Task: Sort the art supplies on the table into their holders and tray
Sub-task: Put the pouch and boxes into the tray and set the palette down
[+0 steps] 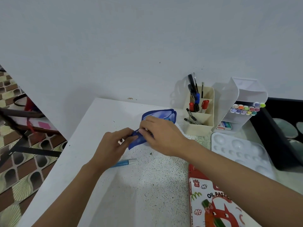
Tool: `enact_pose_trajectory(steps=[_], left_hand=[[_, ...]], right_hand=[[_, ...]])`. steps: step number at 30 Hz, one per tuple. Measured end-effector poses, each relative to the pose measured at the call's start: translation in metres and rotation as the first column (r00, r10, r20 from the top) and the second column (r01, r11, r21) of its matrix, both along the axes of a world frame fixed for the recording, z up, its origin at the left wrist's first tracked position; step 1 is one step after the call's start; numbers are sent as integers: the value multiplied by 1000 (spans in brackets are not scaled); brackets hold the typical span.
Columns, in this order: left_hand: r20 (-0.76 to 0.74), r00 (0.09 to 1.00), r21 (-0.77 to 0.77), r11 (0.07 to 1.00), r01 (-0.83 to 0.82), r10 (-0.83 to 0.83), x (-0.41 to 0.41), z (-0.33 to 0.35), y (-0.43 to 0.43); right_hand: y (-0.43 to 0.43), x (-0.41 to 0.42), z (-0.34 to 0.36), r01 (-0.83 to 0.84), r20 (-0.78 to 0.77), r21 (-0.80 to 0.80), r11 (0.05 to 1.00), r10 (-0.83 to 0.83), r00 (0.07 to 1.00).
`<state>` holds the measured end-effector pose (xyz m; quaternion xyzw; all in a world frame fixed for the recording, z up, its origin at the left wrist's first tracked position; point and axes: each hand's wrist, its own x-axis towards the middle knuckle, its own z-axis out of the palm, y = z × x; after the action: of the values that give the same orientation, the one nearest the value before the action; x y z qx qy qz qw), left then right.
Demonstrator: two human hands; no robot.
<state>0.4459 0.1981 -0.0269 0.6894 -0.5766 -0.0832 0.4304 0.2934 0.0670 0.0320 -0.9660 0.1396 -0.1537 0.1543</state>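
1. Worktop (147, 181), white with black flecks, carries the whole job and meets a pale wall at its far edge.
2. Oil-pastel box (211, 203), red and white with a cartoon cat, lies at the near right, partly under the right forearm.
3. White palette tray (215, 136), moulded with round wells, sits beyond the box on the right.
4. Tall white marker holder (246, 92) stands behind the tray, with rows of pastel-capped markers (246, 109) showing end-on.
5. Cream pen holder (200, 128), just left of it, keeps pens and brushes upright in stepped compartments.
6. Blue pouch (161, 114) lies mid-worktop, in front and to the left of the cream holder. It is soft and flattened, dark blue at the edges with a paler mottled panel, and its near end is gathered under the hands.
7. Left hand (114, 143) pinches the pouch's near corner between thumb and fingers. Right hand (159, 133), fingers curled, seems to pinch a small metal zip pull, though it is too small to be sure.
8. Opening the pouch looks to be the step in hand. It will go best with the left hand pulling the cloth taut while the right draws the pull straight along the zip, so the soft fabric cannot bunch and jam.
9. Blue pen (125, 162) with a silver cap lies loose by the left wrist, apart from the pouch and not yet sorted.
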Motion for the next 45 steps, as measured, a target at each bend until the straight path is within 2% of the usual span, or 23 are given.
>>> enact_pose_trajectory(steps=[3,6,11,14,16,18,21,23,26,28,30,32,34,39,42,45], left_hand=[[-3,1000,-63,998,-28,28,-3,5,-1],[-86,988,-86,987,-133,126,5,5,3],[-126,968,-105,967,-230,217,29,4,14],[-134,964,5,973,-229,228,30,-3,8],[-174,947,131,959,-251,271,26,-13,-1],[-213,917,192,934,-301,339,21,-21,-8],[-182,893,214,903,-372,411,22,-26,-11],[-144,894,293,881,-372,425,23,-22,-9],[-8,889,338,838,-429,458,23,-14,0],[67,913,332,854,-400,401,24,-8,8],[141,961,406,871,-276,239,23,-5,15],[225,968,493,844,-209,108,22,-2,23],[268,961,549,808,-212,70,23,1,31],[207,975,695,714,-87,-83,26,7,38],[237,963,676,734,-67,-130,21,7,35],[98,984,617,785,57,-149,10,11,31]], right_hand=[[-12,-3,12,92,-45,-14,996,-93,995],[-38,-12,10,296,-90,-25,955,-297,951],[-52,-53,-4,457,114,106,883,-467,877],[-54,-72,-23,478,129,154,865,-498,858],[-56,-74,-39,495,80,253,831,-528,845],[-58,-71,-48,507,55,353,786,-558,828],[-57,-65,-54,498,62,445,744,-581,812],[-53,-63,-57,492,64,492,718,-593,802],[-51,-60,-65,527,79,419,739,-608,790],[-48,-60,-69,521,53,351,778,-572,819],[-44,-60,-76,495,-7,265,827,-512,859],[-41,-61,-80,467,-11,194,863,-474,881],[-40,-63,-81,447,8,182,876,-456,890],[-43,-66,-81,441,-24,225,869,-447,894],[-44,-71,-80,455,-49,207,866,-455,889],[-41,-83,-76,453,-69,196,870,-449,891]])
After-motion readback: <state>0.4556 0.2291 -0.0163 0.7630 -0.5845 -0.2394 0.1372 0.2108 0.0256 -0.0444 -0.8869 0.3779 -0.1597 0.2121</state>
